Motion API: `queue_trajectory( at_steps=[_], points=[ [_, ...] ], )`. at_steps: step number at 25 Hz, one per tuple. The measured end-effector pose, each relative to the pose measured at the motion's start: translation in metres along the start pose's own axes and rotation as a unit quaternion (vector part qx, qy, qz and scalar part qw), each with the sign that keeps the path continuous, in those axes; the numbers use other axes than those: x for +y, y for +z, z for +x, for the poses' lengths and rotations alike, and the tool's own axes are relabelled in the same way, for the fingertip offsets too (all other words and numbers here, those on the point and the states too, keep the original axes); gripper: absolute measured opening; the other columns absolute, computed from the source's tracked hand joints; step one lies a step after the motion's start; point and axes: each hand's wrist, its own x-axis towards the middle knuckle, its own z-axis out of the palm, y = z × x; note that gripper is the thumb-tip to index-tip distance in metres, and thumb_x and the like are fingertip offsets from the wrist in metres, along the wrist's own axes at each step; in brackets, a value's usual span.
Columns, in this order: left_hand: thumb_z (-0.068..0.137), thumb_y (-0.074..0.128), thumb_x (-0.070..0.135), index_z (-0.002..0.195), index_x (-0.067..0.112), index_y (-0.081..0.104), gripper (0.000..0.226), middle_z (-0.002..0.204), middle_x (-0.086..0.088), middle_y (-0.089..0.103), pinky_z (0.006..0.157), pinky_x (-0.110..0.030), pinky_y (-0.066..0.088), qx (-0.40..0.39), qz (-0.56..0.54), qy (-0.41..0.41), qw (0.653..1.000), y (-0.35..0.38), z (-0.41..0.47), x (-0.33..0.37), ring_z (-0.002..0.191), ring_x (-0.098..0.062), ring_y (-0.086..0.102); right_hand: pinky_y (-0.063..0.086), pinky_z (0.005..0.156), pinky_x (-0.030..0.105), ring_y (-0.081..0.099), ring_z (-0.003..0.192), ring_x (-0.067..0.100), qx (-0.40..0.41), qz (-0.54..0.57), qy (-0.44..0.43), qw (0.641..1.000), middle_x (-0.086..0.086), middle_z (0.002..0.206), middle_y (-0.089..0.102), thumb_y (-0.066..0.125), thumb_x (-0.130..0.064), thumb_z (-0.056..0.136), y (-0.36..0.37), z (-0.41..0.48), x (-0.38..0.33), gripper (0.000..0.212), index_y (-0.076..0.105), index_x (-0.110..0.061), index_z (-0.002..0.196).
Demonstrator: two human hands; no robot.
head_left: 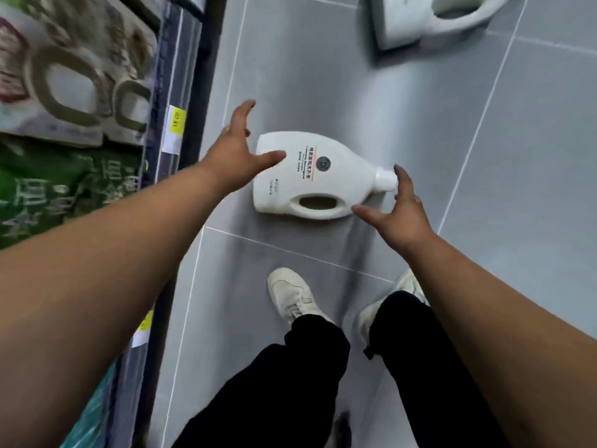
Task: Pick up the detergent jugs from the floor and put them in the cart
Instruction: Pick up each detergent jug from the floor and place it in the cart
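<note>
A white detergent jug lies on its side on the grey tiled floor, cap pointing right, handle hole toward me. My left hand hovers open at the jug's base end, thumb over its left edge. Spread open by the cap and handle is my right hand, fingertips close to the cap; I cannot tell whether they touch it. A second white jug lies farther away at the top right, partly cut off by the frame. No cart is in view.
Store shelving runs along the left, stocked with packaged goods and yellow price tags. My feet in white shoes and black trousers stand just behind the near jug. Grey floor tiles spread to the right.
</note>
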Motion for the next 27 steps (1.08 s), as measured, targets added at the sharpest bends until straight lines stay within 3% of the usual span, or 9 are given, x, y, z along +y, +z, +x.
queue_trajectory(
  at_steps=[4, 7, 11, 14, 17, 20, 27],
  points=[
    [0.073, 0.078, 0.057, 0.151, 0.047, 0.009, 0.105, 0.15, -0.015, 0.036, 0.113, -0.047, 0.037, 0.005, -0.019, -0.017, 1.0, 0.049, 0.059, -0.044, 0.13, -0.03, 0.048, 0.033, 0.11, 0.038, 0.037, 0.136, 0.03, -0.004, 0.034, 0.023, 0.999, 0.016, 0.146, 0.034, 0.083, -0.041, 0.071, 0.03, 0.06, 0.044, 0.11, 0.007, -0.039, 0.152],
    [0.067, 0.085, 0.049, 0.15, 0.045, 0.018, 0.107, 0.149, -0.008, 0.033, 0.11, -0.033, 0.033, 0.02, -0.044, -0.01, 0.999, 0.072, 0.092, -0.073, 0.124, -0.018, 0.044, 0.033, 0.113, 0.04, 0.039, 0.134, 0.025, -0.008, 0.078, 0.014, 0.997, 0.008, 0.147, 0.033, 0.085, -0.046, 0.065, 0.052, 0.1, 0.06, 0.114, 0.009, -0.046, 0.15],
    [0.057, 0.09, 0.043, 0.146, 0.042, 0.03, 0.108, 0.136, 0.009, 0.048, 0.102, -0.029, 0.045, 0.023, -0.129, 0.019, 0.991, 0.091, 0.116, -0.099, 0.118, -0.012, 0.054, 0.04, 0.109, 0.043, 0.047, 0.126, 0.02, 0.055, 0.171, 0.011, 0.984, -0.001, 0.142, 0.041, 0.083, -0.06, 0.049, 0.072, 0.131, 0.062, 0.108, 0.019, -0.061, 0.135],
    [0.056, 0.088, 0.038, 0.147, 0.039, 0.031, 0.106, 0.13, 0.012, 0.054, 0.086, -0.026, 0.054, 0.027, -0.276, -0.003, 0.961, 0.095, 0.121, -0.104, 0.112, -0.008, 0.061, 0.046, 0.104, 0.039, 0.055, 0.115, 0.011, 0.115, 0.243, 0.009, 0.963, -0.011, 0.13, 0.049, 0.085, -0.051, 0.052, 0.085, 0.14, 0.06, 0.093, 0.029, -0.058, 0.127],
    [0.062, 0.085, 0.024, 0.143, 0.038, 0.034, 0.097, 0.133, 0.0, 0.056, 0.077, -0.034, 0.058, -0.007, -0.368, -0.025, 0.93, 0.095, 0.118, -0.107, 0.112, -0.02, 0.064, 0.049, 0.101, 0.039, 0.057, 0.107, 0.007, 0.146, 0.273, 0.002, 0.951, -0.02, 0.117, 0.05, 0.086, -0.045, 0.056, 0.091, 0.144, 0.055, 0.084, 0.036, -0.054, 0.123],
    [0.067, 0.079, 0.015, 0.14, 0.037, 0.034, 0.089, 0.133, -0.004, 0.057, 0.077, -0.039, 0.059, -0.02, -0.394, -0.025, 0.919, 0.098, 0.111, -0.105, 0.113, -0.027, 0.063, 0.05, 0.099, 0.038, 0.058, 0.103, 0.004, 0.161, 0.291, -0.015, 0.943, -0.019, 0.115, 0.051, 0.086, -0.035, 0.065, 0.086, 0.139, 0.052, 0.078, 0.037, -0.048, 0.125],
    [0.069, 0.077, 0.009, 0.14, 0.038, 0.035, 0.087, 0.129, 0.002, 0.059, 0.082, -0.04, 0.058, -0.005, -0.439, 0.022, 0.898, 0.048, 0.034, -0.073, 0.11, -0.02, 0.065, 0.052, 0.095, 0.031, 0.057, 0.098, 0.0, 0.169, 0.32, -0.077, 0.929, -0.018, 0.115, 0.049, 0.084, -0.026, 0.071, 0.053, 0.065, 0.005, 0.074, 0.036, -0.043, 0.126]
  ],
)
